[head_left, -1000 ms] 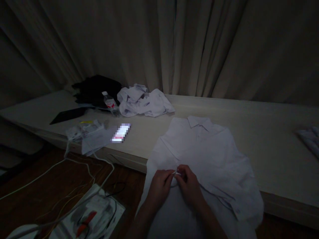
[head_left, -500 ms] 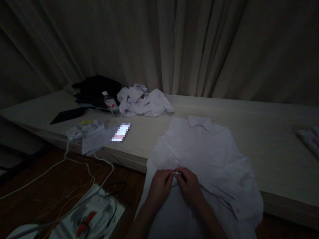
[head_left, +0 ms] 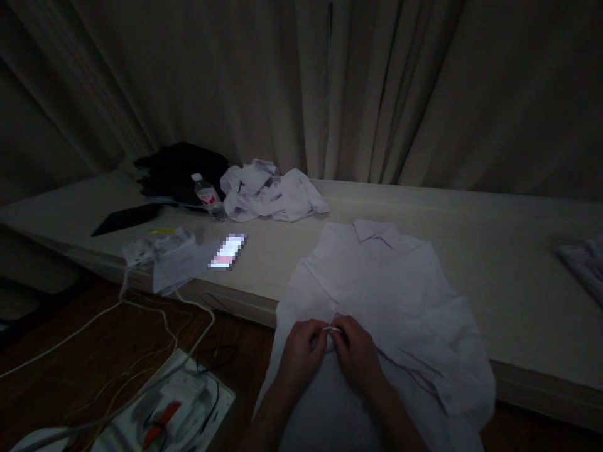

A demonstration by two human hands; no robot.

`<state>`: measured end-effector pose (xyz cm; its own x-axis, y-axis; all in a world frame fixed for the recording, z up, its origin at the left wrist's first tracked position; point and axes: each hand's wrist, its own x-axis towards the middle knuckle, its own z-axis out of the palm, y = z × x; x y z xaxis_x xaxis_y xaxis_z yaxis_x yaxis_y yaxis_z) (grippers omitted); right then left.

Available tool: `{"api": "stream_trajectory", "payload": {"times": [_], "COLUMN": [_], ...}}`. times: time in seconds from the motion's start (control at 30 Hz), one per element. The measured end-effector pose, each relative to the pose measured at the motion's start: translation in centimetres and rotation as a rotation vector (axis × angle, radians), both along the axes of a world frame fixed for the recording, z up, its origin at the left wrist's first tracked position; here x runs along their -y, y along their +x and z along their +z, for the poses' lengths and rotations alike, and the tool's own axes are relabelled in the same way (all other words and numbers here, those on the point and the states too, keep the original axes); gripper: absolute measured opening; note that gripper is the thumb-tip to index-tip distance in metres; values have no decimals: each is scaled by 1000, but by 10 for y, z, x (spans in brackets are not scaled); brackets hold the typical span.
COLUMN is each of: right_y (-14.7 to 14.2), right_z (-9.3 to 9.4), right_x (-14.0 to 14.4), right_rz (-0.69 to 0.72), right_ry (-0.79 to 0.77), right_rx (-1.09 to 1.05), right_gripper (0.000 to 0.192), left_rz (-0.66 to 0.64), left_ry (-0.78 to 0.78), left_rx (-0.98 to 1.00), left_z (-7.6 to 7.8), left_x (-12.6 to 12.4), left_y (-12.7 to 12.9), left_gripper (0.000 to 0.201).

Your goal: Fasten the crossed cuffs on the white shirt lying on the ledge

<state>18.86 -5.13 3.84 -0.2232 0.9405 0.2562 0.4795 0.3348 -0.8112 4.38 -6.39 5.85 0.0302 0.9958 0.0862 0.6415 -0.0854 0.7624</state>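
A white collared shirt point(head_left: 377, 276) lies spread over the ledge, its collar toward the curtain and its lower part hanging over the front edge. My left hand point(head_left: 304, 345) and my right hand point(head_left: 353, 348) meet over the shirt's middle. Both are closed, with thumbs and fingers pinching a small raised piece of the white fabric, which looks like a sleeve cuff. Whether a button sits between the fingertips is too dark and small to tell. The other sleeve lies folded to the right of my right forearm.
Along the ledge point(head_left: 471, 301) are a crumpled white garment point(head_left: 277, 194), a water bottle point(head_left: 207, 196), dark folded clothes point(head_left: 183, 166), a lit phone point(head_left: 228, 252), a power strip point(head_left: 160, 245) with papers, and folded cloth point(head_left: 584, 263) at right. Cables and a white box point(head_left: 188, 402) lie below left.
My hands stay at nearly the same spot. The pinched fabric between the fingertips has shifted slightly and now shows as a thin flat edge.
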Motion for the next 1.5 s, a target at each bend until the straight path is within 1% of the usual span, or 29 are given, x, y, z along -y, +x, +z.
{"api": "stream_trajectory", "payload": {"times": [0.17,0.33,0.4,0.47,0.53,0.57,0.63,0.7,0.9,1.0,1.1,1.2,1.27,1.4,1.5], "right_y": [-2,-5,-6,-7,-6,-6,-6,-7,-10,-11,-9,-8,-7,-5,-3], "right_z": [0,1,1,1,1,1,1,1,1,1,1,0,-1,-3,-1], "right_x": [2,4,5,5,5,5,5,6,7,6,5,3,3,1,0], "right_rz": [-24,-67,-88,-91,-59,-36,-4,-7,-101,-130,-103,-70,-60,-43,-12], "right_ry": [28,20,16,16,15,14,17,18,28,65,86,73,81,156,133], "right_rx": [63,114,100,64,28,17,15,34,62,35,16,22,36,85,121], "right_gripper": [12,13,13,13,12,12,13,13,13,12,13,12,11,13,10], "left_rz": [-17,-43,-36,7,40,39,11,-10,-71,-44,-30,-61,-86,-121,-120], "left_ry": [1,23,19,-6,-25,-24,1,27,68,97,101,81,70,61,73], "left_rx": [8,-17,20,102,160,159,109,43,-87,-148,-219,-273,-289,-308,-326], "left_z": [0,1,3,3,2,1,-2,-3,-2,-1,1,3,4,3,1], "left_x": [0,1,2,2,1,0,-1,-2,-3,-4,-3,-3,-4,-3,-2], "left_y": [1,0,0,0,0,1,0,0,1,4,6,6,5,2,3], "left_gripper": [20,22,24,28,32,33,31,29,29,30,30,30,31,33,32]}}
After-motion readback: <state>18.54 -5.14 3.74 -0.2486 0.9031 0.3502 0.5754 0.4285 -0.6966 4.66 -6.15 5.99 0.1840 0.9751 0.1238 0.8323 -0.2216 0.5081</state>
